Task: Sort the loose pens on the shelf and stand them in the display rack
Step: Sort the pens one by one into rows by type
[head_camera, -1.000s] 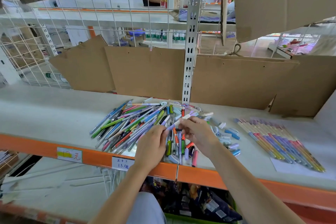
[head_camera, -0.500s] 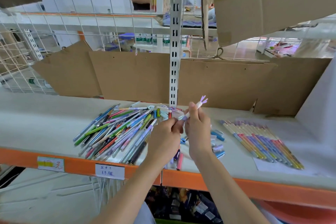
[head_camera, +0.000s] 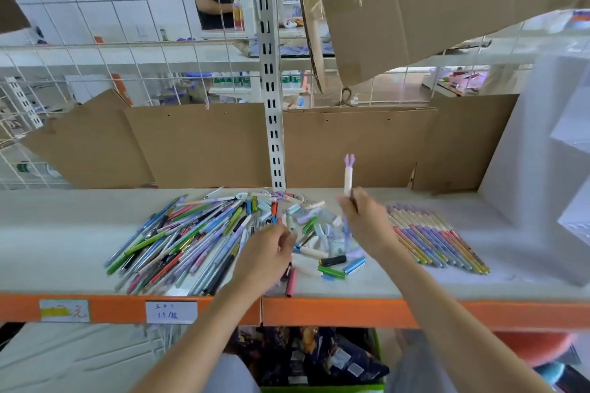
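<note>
Cardboard sheets (head_camera: pixel 204 143) line the back of the shelf (head_camera: pixel 48 233), whose front edge is orange. At ten o'clock from the left hand (head_camera: pixel 266 257) lies a heap of loose pens (head_camera: pixel 191 233); that hand hovers over the heap's right edge with fingers loosely curled, holding nothing. The right hand (head_camera: pixel 364 223) pinches a white pen with a purple forked top (head_camera: pixel 348 177), held upright above the shelf. At three o'clock of it, a sorted row of pens (head_camera: pixel 437 236) lies flat.
</note>
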